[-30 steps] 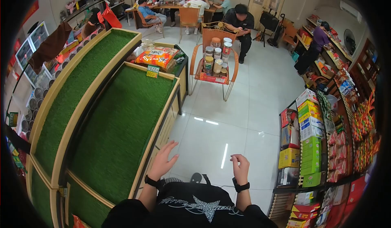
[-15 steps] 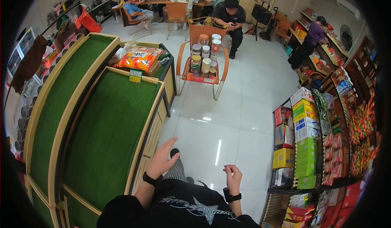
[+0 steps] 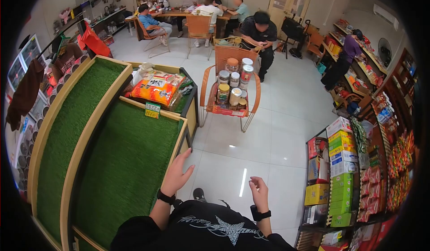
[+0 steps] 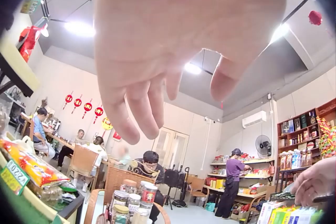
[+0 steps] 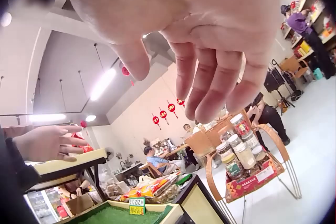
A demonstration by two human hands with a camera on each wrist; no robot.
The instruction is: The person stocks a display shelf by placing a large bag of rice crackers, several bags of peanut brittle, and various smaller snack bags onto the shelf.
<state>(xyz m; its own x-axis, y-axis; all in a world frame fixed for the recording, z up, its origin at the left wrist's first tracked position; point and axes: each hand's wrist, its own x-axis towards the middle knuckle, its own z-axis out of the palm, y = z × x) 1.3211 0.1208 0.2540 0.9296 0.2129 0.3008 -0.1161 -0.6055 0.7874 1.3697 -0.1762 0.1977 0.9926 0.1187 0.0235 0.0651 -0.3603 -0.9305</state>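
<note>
AISLE, SHOP FLOOR: A second on, the armchair (image 3: 229, 56) sits closer and lower in our head view; the wearer, we judge, has stepped toward it. The jars (image 3: 234, 79) stand grouped in a red carton (image 5: 251, 183) on the chair's seat, well beyond either hand.

We see the left hand (image 3: 177, 174) on the near side of the chair and left of it, fingers loosely extended, thumb apart, nothing held. It overlaps the edge of the green-lined stand (image 3: 130, 157), left of the chair; how near it is to that edge the fisheye view won't let us say. The right hand (image 3: 258, 193), also short of the chair, hangs w/ fingers softly bent and likewise carries nothing.

Left of the chair, on the stand's far end, lies an orange bag (image 3: 156, 87) (price tag (image 3: 152, 110) just in front, FYI). Stacked boxes (image 3: 341, 188) fill a rack right of the chair, nearer us.

Upshot, as we read it: shorter distance to the jars, but no handling as yet, i.e. still an approach.
</note>
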